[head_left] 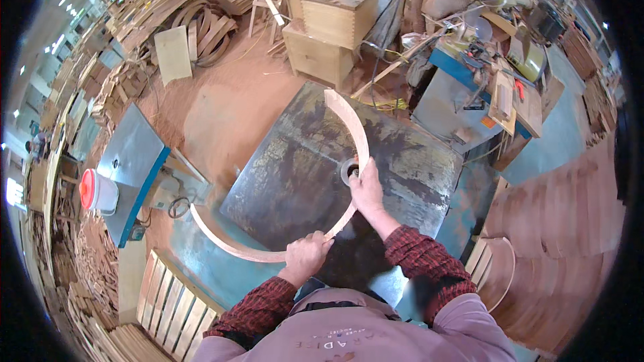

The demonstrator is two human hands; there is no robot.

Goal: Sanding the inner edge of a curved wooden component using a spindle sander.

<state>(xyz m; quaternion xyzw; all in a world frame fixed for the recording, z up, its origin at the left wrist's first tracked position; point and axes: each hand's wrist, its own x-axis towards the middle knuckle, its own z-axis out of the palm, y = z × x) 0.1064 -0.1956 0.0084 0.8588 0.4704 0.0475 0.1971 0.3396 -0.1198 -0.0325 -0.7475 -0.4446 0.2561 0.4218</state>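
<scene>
A pale wooden arc [350,121], a long curved strip nearly a half circle, lies over a dark, worn metal machine table [282,161]. My left hand [307,256] is closed around the near part of the arc, by the table's front edge. Farther up and to the right, my right hand [367,189] grips the arc's right side. Just left of that hand is a round metal collar [347,171] with a dark centre, set in the tabletop and partly hidden by the hand and arc. The arc's left end reaches past the table's left edge.
At left, a blue-edged metal table [144,147] bears a white bucket [104,193] with a red lid. Wooden boxes [339,19] stand behind. A cluttered workbench [456,97] is at far right. Slatted wood [171,303] lies lower left; large curved wooden panels [557,228] stand right.
</scene>
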